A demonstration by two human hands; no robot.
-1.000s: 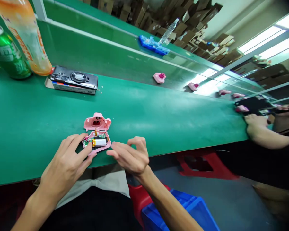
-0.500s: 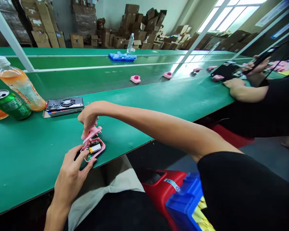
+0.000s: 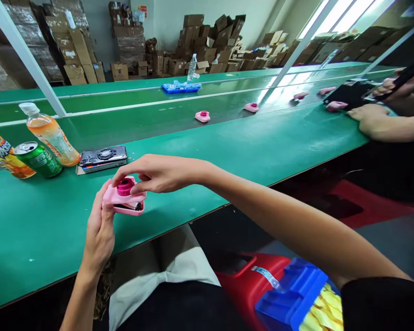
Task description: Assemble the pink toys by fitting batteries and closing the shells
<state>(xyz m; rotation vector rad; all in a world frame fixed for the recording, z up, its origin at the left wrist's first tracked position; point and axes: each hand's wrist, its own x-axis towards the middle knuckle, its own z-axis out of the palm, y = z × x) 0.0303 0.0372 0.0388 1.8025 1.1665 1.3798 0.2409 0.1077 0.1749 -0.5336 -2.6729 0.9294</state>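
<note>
Between my two hands is a pink toy camera [image 3: 125, 196] with a darker pink lens ring on its front. Its two shell halves lie together on the left side but gape at the lower right edge, where some of the inside shows. My left hand [image 3: 101, 225] grips the left end of the case, thumb in front. From above, my right hand [image 3: 152, 174] holds the front half, index finger and thumb on either side of the lens ring. Just beyond lies a phone [image 3: 105, 155] on a flat box.
To the left stand an orange drink bottle [image 3: 51, 133], a green can [image 3: 37, 159] and a yellow bottle [image 3: 7, 154]. More pink cameras [image 3: 202, 116] sit along the belt. A co-worker's hands [image 3: 376, 119] are at the right. Below the table edge is a blue bin [image 3: 279, 299] holding yellow pieces.
The front half has swung down over the open back half, covering most of the insides. Both hands have lifted the camera slightly. The view has shifted, so the background sits further right.
</note>
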